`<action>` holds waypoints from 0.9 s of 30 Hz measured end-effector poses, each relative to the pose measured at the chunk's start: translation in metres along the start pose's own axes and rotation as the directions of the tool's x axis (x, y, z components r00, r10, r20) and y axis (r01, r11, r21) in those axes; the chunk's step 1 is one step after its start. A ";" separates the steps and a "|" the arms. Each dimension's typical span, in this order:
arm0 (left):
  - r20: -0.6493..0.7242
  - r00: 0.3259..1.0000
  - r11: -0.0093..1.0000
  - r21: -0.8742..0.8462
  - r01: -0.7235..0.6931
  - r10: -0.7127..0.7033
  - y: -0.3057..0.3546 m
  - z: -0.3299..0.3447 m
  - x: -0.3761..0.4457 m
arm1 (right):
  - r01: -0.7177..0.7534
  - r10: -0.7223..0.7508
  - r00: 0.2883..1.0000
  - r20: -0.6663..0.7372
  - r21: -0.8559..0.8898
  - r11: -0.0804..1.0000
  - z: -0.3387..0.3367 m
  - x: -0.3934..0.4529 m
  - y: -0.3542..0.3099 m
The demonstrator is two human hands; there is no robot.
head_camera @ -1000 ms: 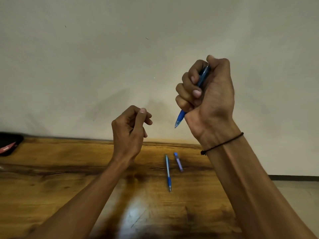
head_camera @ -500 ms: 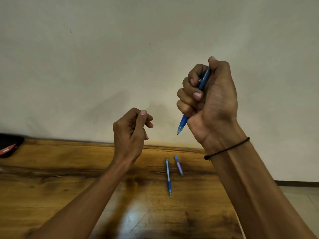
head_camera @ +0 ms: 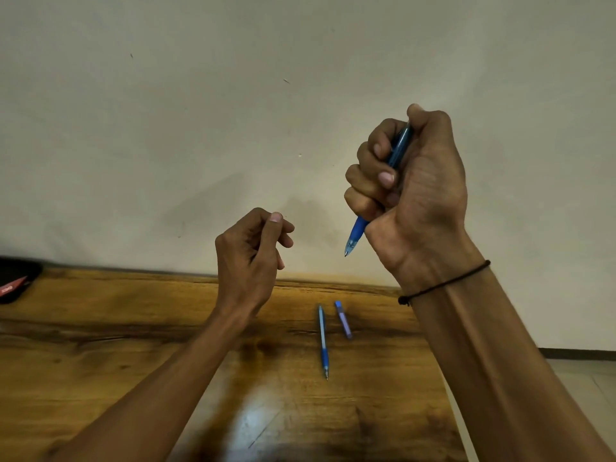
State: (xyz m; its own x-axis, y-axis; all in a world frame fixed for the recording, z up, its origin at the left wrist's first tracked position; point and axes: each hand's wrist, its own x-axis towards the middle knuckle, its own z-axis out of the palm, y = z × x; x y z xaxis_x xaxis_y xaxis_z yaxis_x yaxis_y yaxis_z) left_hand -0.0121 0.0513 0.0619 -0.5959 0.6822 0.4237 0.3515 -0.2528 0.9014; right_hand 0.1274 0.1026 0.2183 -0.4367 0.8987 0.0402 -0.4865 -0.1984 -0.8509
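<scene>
Blue retractable pen point(head_camera: 357, 230): held in the air above the desk's far edge, enclosed in the fist of the right hand point(head_camera: 420, 195). Four fingers wrap the barrel and the thumb sits on the top end. The long axis runs from the thumb at upper right down to the writing tip at lower left. The tip projects below the fist and points toward the left hand point(head_camera: 248, 258), which is the nearer free hand, lower and apart from it. The left hand's fingers are curled inward with the thumb tip against the forefinger, and nothing shows between them. Any transfer or two-handed work on the tip would likely go down and leftward along that axis. No brand or print is legible on the barrel. Black cord band point(head_camera: 443, 285): on the right wrist. Second blue pen point(head_camera: 322, 340): flat on the wooden desk point(head_camera: 100, 345), tip toward the near edge. Short violet-blue tube point(head_camera: 343, 319): just beside that pen, apart from it. Dark pouch point(head_camera: 16, 278): at the far left corner, with a red tag whose writing is too small to read. Plain wall point(head_camera: 200, 128): behind the desk.
</scene>
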 end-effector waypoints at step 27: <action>-0.001 1.000 1.000 0.016 0.009 -0.009 -0.002 0.001 0.001 | -0.023 0.023 0.999 -0.023 0.008 1.000 -0.002 0.001 0.001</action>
State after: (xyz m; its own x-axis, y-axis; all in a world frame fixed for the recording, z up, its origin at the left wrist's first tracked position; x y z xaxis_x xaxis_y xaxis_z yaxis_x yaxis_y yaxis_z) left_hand -0.0130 0.0530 0.0605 -0.6000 0.6835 0.4157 0.3576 -0.2357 0.9036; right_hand 0.1280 0.1040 0.2160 -0.4299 0.9028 0.0086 -0.4828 -0.2218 -0.8472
